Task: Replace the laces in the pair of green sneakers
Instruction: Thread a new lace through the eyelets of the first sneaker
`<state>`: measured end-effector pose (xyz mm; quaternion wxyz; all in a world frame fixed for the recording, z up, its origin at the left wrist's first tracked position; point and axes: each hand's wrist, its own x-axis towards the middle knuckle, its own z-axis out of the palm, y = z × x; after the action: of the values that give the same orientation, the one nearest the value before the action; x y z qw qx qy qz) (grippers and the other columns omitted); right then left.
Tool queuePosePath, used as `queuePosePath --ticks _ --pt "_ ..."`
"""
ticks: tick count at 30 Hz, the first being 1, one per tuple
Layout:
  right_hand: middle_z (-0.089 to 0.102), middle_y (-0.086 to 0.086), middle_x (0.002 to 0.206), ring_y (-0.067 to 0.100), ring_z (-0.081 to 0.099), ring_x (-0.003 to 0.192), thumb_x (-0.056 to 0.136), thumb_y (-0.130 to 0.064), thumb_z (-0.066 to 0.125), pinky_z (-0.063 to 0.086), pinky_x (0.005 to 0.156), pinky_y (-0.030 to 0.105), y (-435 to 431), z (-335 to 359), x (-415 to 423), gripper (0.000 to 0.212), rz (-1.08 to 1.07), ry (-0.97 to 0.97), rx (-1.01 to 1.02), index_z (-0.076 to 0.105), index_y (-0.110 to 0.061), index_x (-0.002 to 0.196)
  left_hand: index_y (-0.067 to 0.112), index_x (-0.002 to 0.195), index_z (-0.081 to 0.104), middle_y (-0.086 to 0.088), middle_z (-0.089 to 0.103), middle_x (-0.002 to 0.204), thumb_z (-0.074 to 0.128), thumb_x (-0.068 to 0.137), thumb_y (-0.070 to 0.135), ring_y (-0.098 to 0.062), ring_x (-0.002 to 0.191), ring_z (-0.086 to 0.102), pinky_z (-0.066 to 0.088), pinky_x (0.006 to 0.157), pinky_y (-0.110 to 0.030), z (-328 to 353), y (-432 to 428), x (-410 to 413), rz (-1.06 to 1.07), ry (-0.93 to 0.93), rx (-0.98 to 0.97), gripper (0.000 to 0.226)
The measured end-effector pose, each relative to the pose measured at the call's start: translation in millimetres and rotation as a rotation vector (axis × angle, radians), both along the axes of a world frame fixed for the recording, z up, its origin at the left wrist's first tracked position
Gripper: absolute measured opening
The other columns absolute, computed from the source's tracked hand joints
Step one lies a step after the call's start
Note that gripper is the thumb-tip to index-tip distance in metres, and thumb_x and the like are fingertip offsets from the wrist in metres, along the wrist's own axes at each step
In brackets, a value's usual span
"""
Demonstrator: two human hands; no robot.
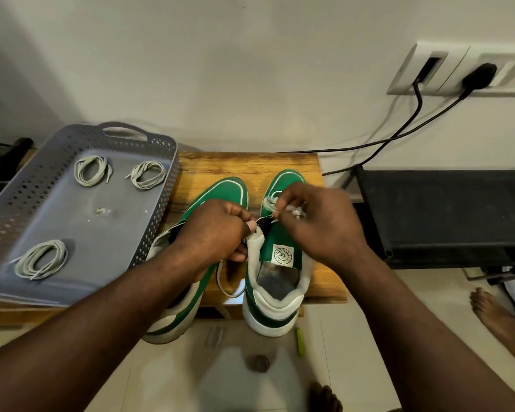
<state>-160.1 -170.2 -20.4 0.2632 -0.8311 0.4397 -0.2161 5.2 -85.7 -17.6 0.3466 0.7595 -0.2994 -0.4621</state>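
Grip: right hand (pixel 318 224), fingers curled, pinches white lace (pixel 269 203); left hand (pixel 211 230) pinches sneaker (pixel 275 307) collar.

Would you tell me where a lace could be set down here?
Bare: tray floor between near coil and its right wall; wood strip behind the sneaker toes. Crowded over the right sneaker, held by the left hand, lace pinched by the right hand.

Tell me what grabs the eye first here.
Two green sneakers sit side by side on a wooden stool, centre frame. The left hand pinches one sneaker's collar while the right hand pinches a white lace above it. Beside them, a grey tray holds three coiled laces.
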Motion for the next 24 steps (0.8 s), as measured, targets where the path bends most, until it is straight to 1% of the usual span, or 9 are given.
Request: queuePosePath --ticks 2,3,5,8,10,13,16,21,24 --pt "0.072 -0.016 0.091 0.006 0.069 0.081 0.090 -0.028 0.079 0.061 0.070 0.036 -11.7 2.5 -6.3 0.010 -0.258 -0.126 -0.020 0.071 -0.033 0.094 0.015 0.097 0.076 -0.008 0.079 0.087 0.068 0.100 0.009 -0.025 0.074 0.078 0.065 0.064 -0.034 -0.4 0.0 0.5 -0.004 0.009 0.007 0.011" --pt "0.073 -0.015 0.093 0.007 0.069 0.084 0.089 -0.030 0.080 0.062 0.074 0.039 -17.2 4.0 -10.2 0.013 -0.366 -0.131 -0.051 0.072 -0.033 0.097 0.015 0.096 0.077 -0.009 0.080 0.087 0.068 0.100 0.009 -0.026 0.074 0.078 0.064 0.064 -0.034 -0.6 0.1 0.8 -0.004 0.016 0.010 0.011" --pt "0.074 -0.014 0.098 0.010 0.069 0.090 0.088 -0.032 0.081 0.061 0.080 0.043 -21.1 4.2 -15.2 0.019 -0.442 -0.129 -0.106 0.073 -0.032 0.106 0.015 0.096 0.076 -0.010 0.080 0.088 0.068 0.100 0.009 -0.028 0.077 0.078 0.064 0.064 -0.034 -0.8 0.5 1.4 -0.002 0.028 0.016 0.011" --pt "0.072 -0.018 0.089 0.003 0.067 0.081 0.094 -0.027 0.077 0.062 0.074 0.040 -10.9 5.2 -7.6 0.008 -0.306 -0.237 -0.070 0.075 -0.030 0.101 0.015 0.096 0.076 -0.010 0.080 0.087 0.068 0.100 0.009 -0.025 0.072 0.076 0.064 0.063 -0.034 -0.2 -0.1 0.4 0.000 0.033 0.021 0.011" --pt "0.072 -0.016 0.084 0.001 0.068 0.079 0.094 -0.020 0.077 0.062 0.073 0.036 -4.6 2.6 0.5 0.013 -0.184 -0.273 0.048 0.073 -0.032 0.098 0.016 0.097 0.076 -0.009 0.080 0.087 0.067 0.100 0.008 -0.024 0.071 0.076 0.064 0.063 -0.035 -0.6 -0.9 -0.9 0.002 0.025 0.022 0.012" --pt "0.075 -0.011 0.082 0.003 0.071 0.081 0.092 -0.017 0.078 0.063 0.080 0.037 -3.5 -2.1 5.7 0.028 -0.104 -0.265 0.251 0.070 -0.036 0.111 0.016 0.099 0.076 -0.008 0.079 0.087 0.067 0.100 0.009 -0.023 0.070 0.076 0.064 0.061 -0.034 -1.6 -1.0 -1.3 0.005 0.019 0.022 0.012" --pt "0.077 -0.012 0.085 0.001 0.072 0.084 0.094 -0.017 0.076 0.064 0.084 0.040 -6.4 -3.5 2.8 0.016 -0.076 -0.216 0.343 0.079 -0.031 0.102 0.014 0.098 0.076 -0.009 0.079 0.086 0.067 0.100 0.009 -0.025 0.071 0.077 0.065 0.064 -0.036 -2.2 -0.6 -0.4 0.001 0.020 0.023 0.010" --pt "0.076 -0.013 0.081 0.003 0.071 0.078 0.092 -0.024 0.078 0.063 0.079 0.037 -5.3 -3.6 0.3 0.006 0.013 -0.089 0.330 0.079 -0.026 0.086 0.013 0.098 0.075 -0.010 0.079 0.087 0.067 0.101 0.011 -0.031 0.079 0.078 0.066 0.070 -0.042 -2.1 -1.5 0.0 -0.008 0.023 0.024 0.009" --pt "0.074 -0.011 0.079 0.005 0.069 0.076 0.092 -0.026 0.078 0.063 0.077 0.038 -4.9 -5.8 3.6 0.009 0.051 0.002 0.282 0.075 -0.026 0.084 0.014 0.100 0.075 -0.010 0.079 0.088 0.066 0.101 0.011 -0.031 0.081 0.078 0.066 0.071 -0.042 -2.3 -1.7 -0.1 -0.015 0.022 0.023 0.010"
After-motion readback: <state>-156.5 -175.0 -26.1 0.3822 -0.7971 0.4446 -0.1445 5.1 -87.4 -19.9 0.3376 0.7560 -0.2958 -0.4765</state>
